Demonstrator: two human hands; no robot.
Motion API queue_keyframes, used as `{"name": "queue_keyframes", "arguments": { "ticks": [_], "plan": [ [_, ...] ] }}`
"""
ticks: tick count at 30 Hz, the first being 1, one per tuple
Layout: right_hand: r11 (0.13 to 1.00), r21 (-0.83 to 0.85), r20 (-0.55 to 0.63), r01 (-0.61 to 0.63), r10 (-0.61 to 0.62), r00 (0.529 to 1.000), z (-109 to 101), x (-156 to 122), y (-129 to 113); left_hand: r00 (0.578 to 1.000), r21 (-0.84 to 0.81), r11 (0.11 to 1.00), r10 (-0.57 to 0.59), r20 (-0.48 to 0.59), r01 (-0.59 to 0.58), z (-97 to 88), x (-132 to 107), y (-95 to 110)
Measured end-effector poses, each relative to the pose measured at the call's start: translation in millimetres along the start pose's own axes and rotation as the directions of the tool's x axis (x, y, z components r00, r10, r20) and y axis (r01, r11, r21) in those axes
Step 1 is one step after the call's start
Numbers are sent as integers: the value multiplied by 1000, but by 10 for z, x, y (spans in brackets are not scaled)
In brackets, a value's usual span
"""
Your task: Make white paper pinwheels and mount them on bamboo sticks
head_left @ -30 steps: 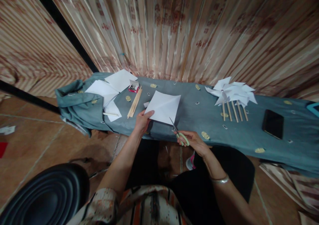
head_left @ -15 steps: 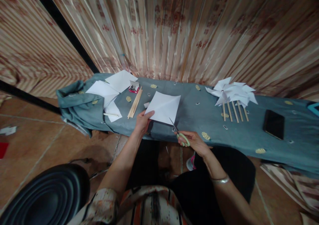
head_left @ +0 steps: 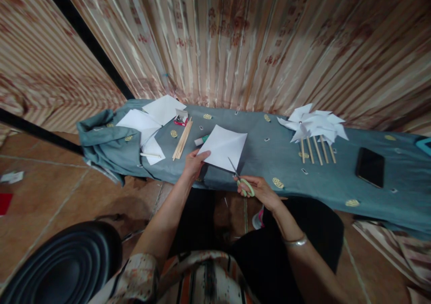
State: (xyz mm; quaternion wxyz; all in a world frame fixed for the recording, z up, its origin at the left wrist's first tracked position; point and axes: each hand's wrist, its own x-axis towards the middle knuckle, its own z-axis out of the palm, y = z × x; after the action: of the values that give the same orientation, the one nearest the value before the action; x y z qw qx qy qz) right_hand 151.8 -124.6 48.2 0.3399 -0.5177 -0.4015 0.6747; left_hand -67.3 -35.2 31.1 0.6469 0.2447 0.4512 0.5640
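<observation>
My left hand (head_left: 195,162) pinches the left corner of a square white sheet of paper (head_left: 225,146), thumb on top, holding it above the cloth-covered table. Faint crease lines run across the sheet. My right hand (head_left: 258,189) grips a pair of scissors (head_left: 247,186) by its pale green handles. The blades lie at the paper's near edge, close to its near right corner; whether they are cutting I cannot tell. Partly under the sheet's far left edge is a small tube (head_left: 201,140) with a white end.
Wooden sticks (head_left: 182,138) lie left of the paper, beside a small open box (head_left: 181,117). Further left are more white sheets (head_left: 139,122) and a white pen-like stick (head_left: 150,155). Paper pinwheels (head_left: 316,124) on sticks and a black phone (head_left: 370,167) lie to the right. A dark round stool (head_left: 63,268) stands lower left.
The paper has shifted slightly to the right and nearer me, baring more of the tube. The scissors have moved a little to the left with my right hand.
</observation>
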Motion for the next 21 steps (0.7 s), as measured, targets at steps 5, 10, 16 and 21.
{"name": "queue_keyframes", "arguments": {
  "ticks": [5,10,16,21],
  "plan": [
    [1000,-17,1,18,-18,1000,19,-1,-13,1000,-12,1000,6,-5,-6,3,5,-3],
    [1000,-1,-9,21,-21,1000,47,-1,-21,1000,0,1000,3,-6,-3,3,7,-3],
    [1000,14,-48,-5,6,999,79,-5,-54,1000,-6,1000,-3,-18,3,10,2,5],
    [1000,-11,-64,-21,20,998,77,-11,-55,1000,5,1000,-2,-16,3,18,-14,11]
  ]
}}
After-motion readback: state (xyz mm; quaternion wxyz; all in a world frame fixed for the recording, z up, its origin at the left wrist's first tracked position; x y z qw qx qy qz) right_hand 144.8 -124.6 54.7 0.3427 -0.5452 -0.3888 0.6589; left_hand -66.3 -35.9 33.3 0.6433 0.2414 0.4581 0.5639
